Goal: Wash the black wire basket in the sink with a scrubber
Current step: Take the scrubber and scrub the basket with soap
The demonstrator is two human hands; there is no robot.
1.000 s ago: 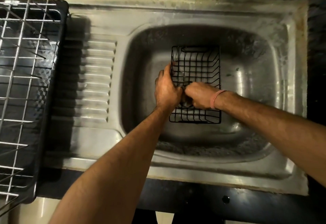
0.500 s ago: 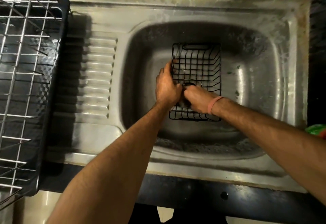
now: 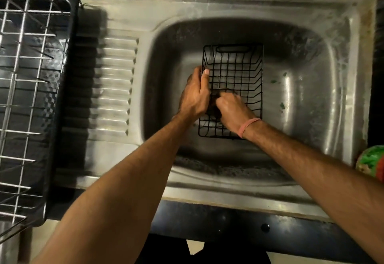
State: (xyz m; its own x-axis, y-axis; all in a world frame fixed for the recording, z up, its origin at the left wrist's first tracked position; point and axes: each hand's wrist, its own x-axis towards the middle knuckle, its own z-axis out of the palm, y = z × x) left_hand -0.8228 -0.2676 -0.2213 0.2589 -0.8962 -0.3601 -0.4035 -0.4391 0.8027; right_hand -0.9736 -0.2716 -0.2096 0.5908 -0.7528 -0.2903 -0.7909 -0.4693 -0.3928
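Down in the middle of the sink (image 3: 340,101), sitting flat on the bottom: the black wire basket (image 3: 239,70), open side up, long way pointing away from the person. Held that way so the wires stay put during the rubbing, most likely. On the basket's left wall, about halfway along: the left hand (image 3: 196,94), thumb hooked over the top wire on the inside, fingers wrapped down the outside, a firm grasp on the rim. Probably there to stop the basket from sliding on the wet steel. Just beside it, touching or nearly so, inside the basket: the right hand (image 3: 232,111), knuckles up, fingers curled tight around a dark scrubber (image 3: 214,106). Only a small dark lump of it peeking out between the two hands, pressed on the wires close to the left wall. Pink band (image 3: 248,126) around that wrist. Ahead of both hands, the far half of the basket, with its handle slot at the end. Under the right wrist, the near end. Looks like the middle of the scrubbing, with the far part and the right wall perhaps not yet done. Off to the left of the left arm, well apart: a dish rack (image 3: 27,89). No running water to be seen.
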